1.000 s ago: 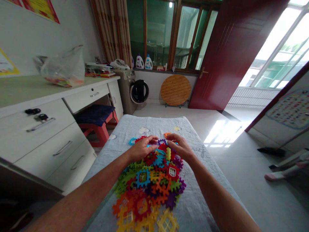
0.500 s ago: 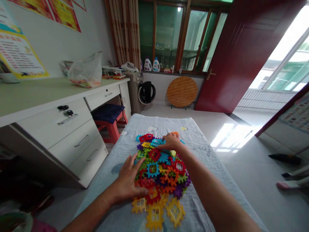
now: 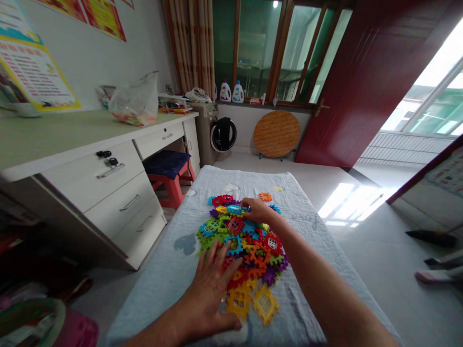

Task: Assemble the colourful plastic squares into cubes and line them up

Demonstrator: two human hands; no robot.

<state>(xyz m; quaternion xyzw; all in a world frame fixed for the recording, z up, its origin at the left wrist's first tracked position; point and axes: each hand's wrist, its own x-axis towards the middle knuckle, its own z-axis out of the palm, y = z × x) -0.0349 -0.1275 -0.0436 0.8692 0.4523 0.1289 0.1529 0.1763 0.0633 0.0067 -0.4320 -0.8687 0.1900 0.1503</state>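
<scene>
A pile of colourful toothed plastic building tiles (image 3: 258, 258) lies on the cloth-covered table, several with window-like grids. At the far part of the pile, my right hand (image 3: 255, 210) is closed with its fingertips on a light blue building tile (image 3: 235, 209). My left hand (image 3: 213, 289) spreads its fingers over the near left part of the pile, palm down, and covers some tiles. Beside its thumb lie yellow tiles, among them a yellow window tile (image 3: 265, 303). An orange tile (image 3: 265, 196) sits apart beyond my right hand.
A pale blue patterned cloth (image 3: 162, 289) covers the table. To the left stand a white desk (image 3: 97, 193) and a red stool with a dark cushion (image 3: 168, 166). A pink bin (image 3: 77, 330) is at lower left. Farther back are a washing machine (image 3: 206, 130) and a round wooden tabletop (image 3: 277, 134).
My left hand has moved right and nearer me, over the yellow tiles, uncovering green and blue ones. My right hand has shifted slightly left, and its fingers have closed on the light blue tile.
</scene>
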